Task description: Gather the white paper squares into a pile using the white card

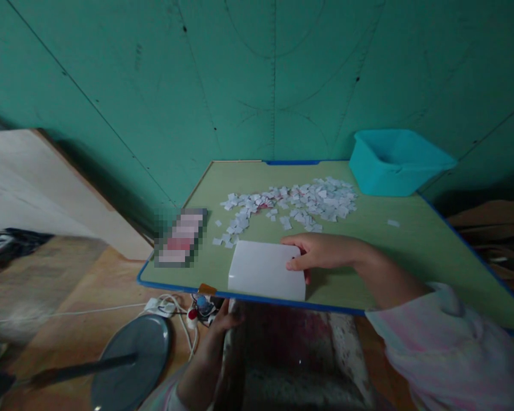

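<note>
As your right hand pinches a white rectangular card, seemingly to sweep white paper scraps, next keep it low; your left hand has an unclear hold.

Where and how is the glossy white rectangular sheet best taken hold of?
Probably by its right edge near the far corner, coming from the right, thumb on top, as the right hand has it. The white sheet looks thin, suiting a pinch, and small white paper scraps lie beside its far left corner.
</note>
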Motion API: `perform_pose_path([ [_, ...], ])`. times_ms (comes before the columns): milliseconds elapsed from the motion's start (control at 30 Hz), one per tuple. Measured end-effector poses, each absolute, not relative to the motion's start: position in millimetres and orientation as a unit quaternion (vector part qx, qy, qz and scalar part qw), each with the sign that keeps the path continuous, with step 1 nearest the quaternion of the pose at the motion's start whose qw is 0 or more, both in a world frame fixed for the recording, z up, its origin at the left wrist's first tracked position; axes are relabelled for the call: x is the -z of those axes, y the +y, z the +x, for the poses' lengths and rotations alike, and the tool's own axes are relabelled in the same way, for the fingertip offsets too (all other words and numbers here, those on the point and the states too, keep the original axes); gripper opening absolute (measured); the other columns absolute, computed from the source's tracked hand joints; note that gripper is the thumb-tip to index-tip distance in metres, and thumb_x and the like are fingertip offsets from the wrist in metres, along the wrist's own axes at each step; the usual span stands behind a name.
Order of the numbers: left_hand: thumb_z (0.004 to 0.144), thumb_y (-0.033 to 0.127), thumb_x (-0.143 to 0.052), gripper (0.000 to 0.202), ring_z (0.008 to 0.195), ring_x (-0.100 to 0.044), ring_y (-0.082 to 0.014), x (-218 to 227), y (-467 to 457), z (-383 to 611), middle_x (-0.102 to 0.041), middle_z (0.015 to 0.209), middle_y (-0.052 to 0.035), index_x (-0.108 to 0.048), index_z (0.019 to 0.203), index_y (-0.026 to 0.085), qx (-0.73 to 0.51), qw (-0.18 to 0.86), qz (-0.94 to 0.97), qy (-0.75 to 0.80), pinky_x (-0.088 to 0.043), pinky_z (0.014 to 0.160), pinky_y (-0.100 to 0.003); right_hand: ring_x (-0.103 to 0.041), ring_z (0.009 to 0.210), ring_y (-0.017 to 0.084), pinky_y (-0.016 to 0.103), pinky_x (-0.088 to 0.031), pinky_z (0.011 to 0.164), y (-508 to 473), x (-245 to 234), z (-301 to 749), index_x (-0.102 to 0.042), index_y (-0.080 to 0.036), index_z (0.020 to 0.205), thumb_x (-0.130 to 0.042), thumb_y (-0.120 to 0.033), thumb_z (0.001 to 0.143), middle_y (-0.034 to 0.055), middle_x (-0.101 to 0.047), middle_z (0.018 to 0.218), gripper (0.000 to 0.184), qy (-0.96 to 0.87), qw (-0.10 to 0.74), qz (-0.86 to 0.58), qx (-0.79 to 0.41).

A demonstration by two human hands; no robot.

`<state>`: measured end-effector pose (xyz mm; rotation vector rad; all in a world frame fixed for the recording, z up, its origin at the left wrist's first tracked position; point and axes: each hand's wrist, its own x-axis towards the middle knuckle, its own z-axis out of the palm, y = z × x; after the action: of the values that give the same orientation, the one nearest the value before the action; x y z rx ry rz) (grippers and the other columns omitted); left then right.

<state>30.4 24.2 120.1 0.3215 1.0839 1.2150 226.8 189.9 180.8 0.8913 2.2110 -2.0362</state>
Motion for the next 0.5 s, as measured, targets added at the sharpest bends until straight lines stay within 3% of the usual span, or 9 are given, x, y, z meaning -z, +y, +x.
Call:
perform_pose_path([
  [167,0.060,0.023,-0.062,0.006,0.107,-0.058,-0.0266,-119,22,31,-0.071,0.079,0.0014,-0.062,0.058,0.028,-0.540,0.659,0.137,0.506,-0.039,0.095,-0.033,-0.056,0.060,0.008,0.020,-0.047,0.049,191,-178,225,-0.050,-0.015,0.088,-0.059,-0.022,0.075,-0.0013,-0.056,0.076,0.017,0.691,0.000,0.276,0.668],
  [267,0.060,0.023,-0.061,0.008,0.103,-0.059,-0.0257,-125,25,32,-0.069,0.071,0.0018,-0.060,0.055,0.029,-0.541,0.670,0.139,0.489,-0.040,0.093,-0.032,-0.055,0.063,0.008,0.020,-0.045,0.051,190,-176,224,-0.051,-0.015,0.089,-0.061,-0.023,0.074,-0.0010,-0.056,0.077,0.020,0.678,-0.003,0.275,0.682],
  [367,0.058,0.019,-0.061,0.009,0.095,-0.062,-0.0245,-120,28,31,-0.069,0.066,0.0025,-0.060,0.055,0.028,-0.544,0.681,0.139,0.470,-0.044,0.087,-0.030,-0.055,0.066,0.008,0.020,-0.044,0.056,189,-173,222,-0.053,-0.015,0.091,-0.063,-0.023,0.072,-0.0011,-0.058,0.080,0.023,0.654,-0.010,0.281,0.702],
  [500,0.057,0.015,-0.061,0.014,0.081,-0.065,-0.0191,-113,28,27,-0.073,0.077,0.0050,-0.066,0.061,0.027,-0.544,0.699,0.129,0.446,-0.048,0.074,-0.024,-0.056,0.072,0.009,0.022,-0.044,0.065,187,-169,221,-0.056,-0.014,0.091,-0.066,-0.021,0.069,-0.0004,-0.061,0.084,0.025,0.628,-0.026,0.290,0.722],
])
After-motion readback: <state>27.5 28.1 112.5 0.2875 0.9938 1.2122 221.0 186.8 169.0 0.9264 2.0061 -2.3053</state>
